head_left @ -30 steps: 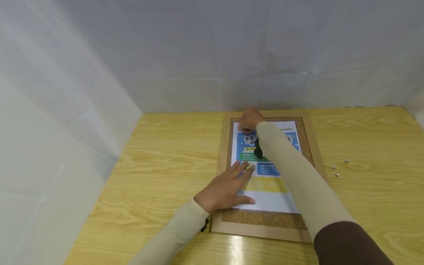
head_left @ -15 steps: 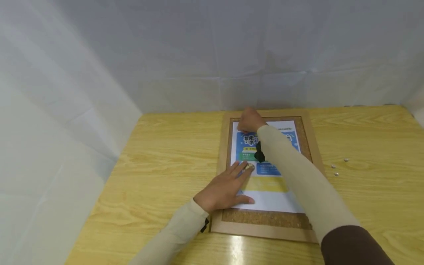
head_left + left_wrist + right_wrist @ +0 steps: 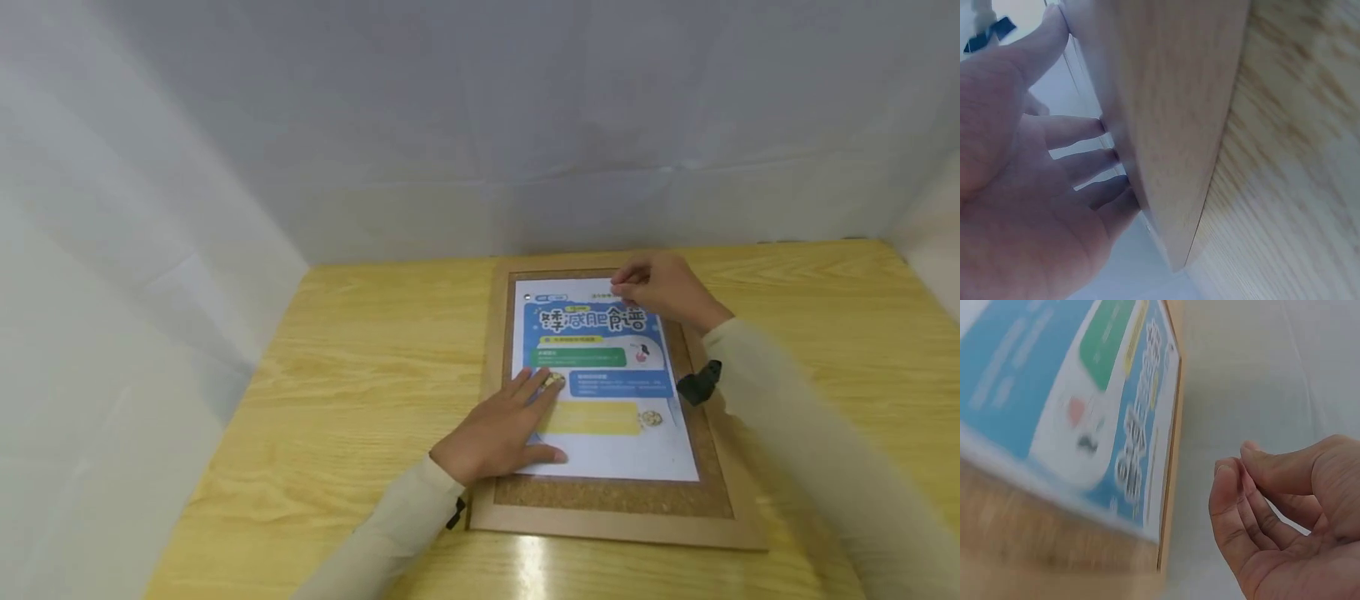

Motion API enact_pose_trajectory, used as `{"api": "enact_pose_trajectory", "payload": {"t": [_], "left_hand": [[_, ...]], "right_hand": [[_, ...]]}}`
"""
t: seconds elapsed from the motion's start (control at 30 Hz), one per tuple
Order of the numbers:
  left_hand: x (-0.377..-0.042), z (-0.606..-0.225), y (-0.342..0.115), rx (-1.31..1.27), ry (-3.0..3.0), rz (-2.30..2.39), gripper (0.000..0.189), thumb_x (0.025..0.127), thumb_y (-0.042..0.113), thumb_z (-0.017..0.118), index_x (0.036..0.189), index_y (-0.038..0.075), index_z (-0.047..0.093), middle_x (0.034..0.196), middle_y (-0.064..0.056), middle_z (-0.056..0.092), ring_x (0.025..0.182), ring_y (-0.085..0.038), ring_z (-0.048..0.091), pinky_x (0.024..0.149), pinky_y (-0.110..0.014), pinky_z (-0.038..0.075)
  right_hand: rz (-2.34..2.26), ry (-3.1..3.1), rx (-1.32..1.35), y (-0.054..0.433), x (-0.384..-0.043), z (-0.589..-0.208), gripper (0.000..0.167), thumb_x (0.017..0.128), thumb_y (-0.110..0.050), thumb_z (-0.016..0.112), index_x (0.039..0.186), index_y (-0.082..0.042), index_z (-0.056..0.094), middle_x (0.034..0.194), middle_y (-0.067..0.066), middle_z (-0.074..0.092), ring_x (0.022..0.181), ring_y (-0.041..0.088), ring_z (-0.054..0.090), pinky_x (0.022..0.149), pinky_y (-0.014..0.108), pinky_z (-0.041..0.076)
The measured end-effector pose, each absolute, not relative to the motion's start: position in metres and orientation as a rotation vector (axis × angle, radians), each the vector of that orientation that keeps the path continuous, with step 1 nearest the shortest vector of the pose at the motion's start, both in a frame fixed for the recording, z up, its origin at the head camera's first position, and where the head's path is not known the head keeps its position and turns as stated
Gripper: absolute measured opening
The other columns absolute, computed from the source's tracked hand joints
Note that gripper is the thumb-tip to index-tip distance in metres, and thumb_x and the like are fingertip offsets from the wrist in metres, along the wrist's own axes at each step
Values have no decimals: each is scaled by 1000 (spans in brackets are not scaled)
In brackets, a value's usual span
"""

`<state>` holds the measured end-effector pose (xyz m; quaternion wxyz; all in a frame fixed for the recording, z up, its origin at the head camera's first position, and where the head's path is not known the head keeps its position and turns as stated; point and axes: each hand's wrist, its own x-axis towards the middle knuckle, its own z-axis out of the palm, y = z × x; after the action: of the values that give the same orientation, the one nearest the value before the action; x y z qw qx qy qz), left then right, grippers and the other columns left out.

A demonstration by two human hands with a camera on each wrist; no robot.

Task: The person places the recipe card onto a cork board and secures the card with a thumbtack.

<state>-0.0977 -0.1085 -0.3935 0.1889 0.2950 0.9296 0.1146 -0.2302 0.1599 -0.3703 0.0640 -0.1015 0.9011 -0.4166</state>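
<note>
**A printed sheet (image 3: 622,458) on a framed corkboard (image 3: 615,496), desk (image 3: 360,367) ringed by pale sheeting**

At far left, a whitish wall of sheeting (image 3: 112,292) slopes down along the desk's side, faintly creased. The desk is yellow wood grain, its long lines running crosswise, with a bright streak of reflected light near the front edge. Behind it the back sheeting (image 3: 450,125) is greyer, with vertical and horizontal folds, meeting the desk's far edge.

Right of the desk's middle lies the corkboard, its tan frame close to the back sheeting. The left hand (image 3: 498,429), in a cream sleeve (image 3: 397,517), reaches over the frame; its grip is spread, fingers resting on the sheet's left side. A small round stud (image 3: 527,297) marks the sheet's upper left corner.

The right hand (image 3: 667,287) is raised over the upper right corner, its grip pressed together, thumb to fingertip; whether anything tiny sits between cannot be told. Beyond, a pale right wall (image 3: 933,217) borders the desk.
</note>
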Motion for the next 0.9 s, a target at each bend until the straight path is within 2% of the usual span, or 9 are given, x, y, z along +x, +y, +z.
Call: {"api": "enact_pose_trajectory", "payload": {"t": [0.37, 0.47, 0.6, 0.7, 0.77, 0.9], "left_hand": [[-100, -396, -115, 816, 2621, 339, 90, 95, 55, 61, 163, 13, 21, 169, -11, 11, 155, -32, 5, 124, -47, 16], [-101, -396, -116, 817, 2627, 350, 90, 95, 56, 62, 163, 13, 21, 169, -12, 11, 155, -33, 5, 124, -47, 17], [-102, -396, -117, 822, 2628, 360, 89, 95, 55, 62, 163, 12, 21, 169, -13, 12, 155, -34, 6, 124, -48, 17], [-102, -396, -118, 818, 2623, 362, 89, 95, 55, 62, 163, 12, 21, 169, -13, 12, 155, -34, 6, 124, -48, 17], [-103, -397, -118, 815, 2621, 365, 90, 95, 55, 62, 163, 12, 21, 169, -13, 12, 155, -34, 6, 124, -48, 17], [-103, -397, -119, 818, 2622, 367, 90, 95, 54, 63, 163, 11, 22, 168, -14, 12, 155, -34, 5, 124, -48, 17]], "right_hand": [[-1065, 2809, -316, 255, -186, -375, 35, 101, -24, 65, 120, 5, 70, 106, 22, 71, 85, 31, 68, 65, 38, 56], [-993, 2828, -306, 276, -178, -385, 36, 100, -25, 67, 118, 6, 70, 104, 22, 71, 85, 31, 68, 66, 42, 57], [-922, 2824, -281, 294, -171, -400, 38, 98, -24, 70, 116, 9, 70, 105, 24, 71, 91, 38, 68, 75, 52, 57], [-896, 2820, -250, 302, -168, -408, 34, 96, -21, 72, 111, 9, 71, 99, 20, 72, 90, 36, 67, 77, 55, 56], [-899, 2822, -243, 303, -166, -412, 29, 95, -18, 72, 107, 8, 72, 94, 14, 73, 86, 31, 67, 75, 54, 55], [-896, 2840, -239, 304, -165, -419, 22, 94, -16, 73, 101, 5, 75, 88, 7, 73, 80, 21, 65, 69, 44, 54]]}}
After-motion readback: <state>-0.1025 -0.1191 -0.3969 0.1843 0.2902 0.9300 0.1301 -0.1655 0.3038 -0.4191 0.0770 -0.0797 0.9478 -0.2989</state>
